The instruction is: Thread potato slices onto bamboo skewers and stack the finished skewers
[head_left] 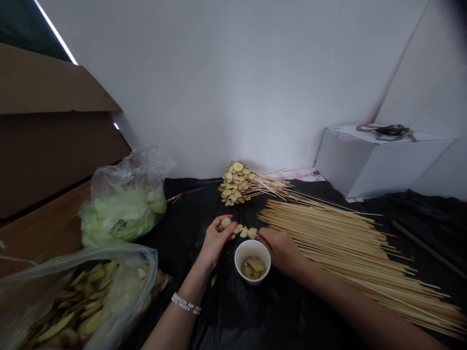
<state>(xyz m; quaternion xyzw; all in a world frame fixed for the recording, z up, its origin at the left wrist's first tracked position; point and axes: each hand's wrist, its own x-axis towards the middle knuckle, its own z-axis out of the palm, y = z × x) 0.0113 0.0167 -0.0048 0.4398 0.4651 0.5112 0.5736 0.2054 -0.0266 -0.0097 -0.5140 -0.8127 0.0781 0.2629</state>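
Note:
My left hand (pixel 217 239) holds a pale, round-edged vegetable slice (pixel 225 222) between its fingers. A short row of similar slices (pixel 244 232) runs from there to my right hand (pixel 279 250), whose fingers close on the row's end. The slices seem threaded on a thin skewer, though they hide it. Just below the hands stands a white cup (pixel 252 260) holding several slices in liquid. Beyond it lies a bundle of skewers loaded with slices (pixel 233 183), and a broad fan of bare bamboo skewers (pixel 328 243) spreads to the right.
A black plastic sheet (pixel 233 311) covers the work surface. Plastic bags of green leaves (pixel 124 211) and sliced vegetables (pixel 73 301) sit at the left, beside a cardboard box (pixel 47 116). A white box (pixel 365 160) stands at the back right against a white wall.

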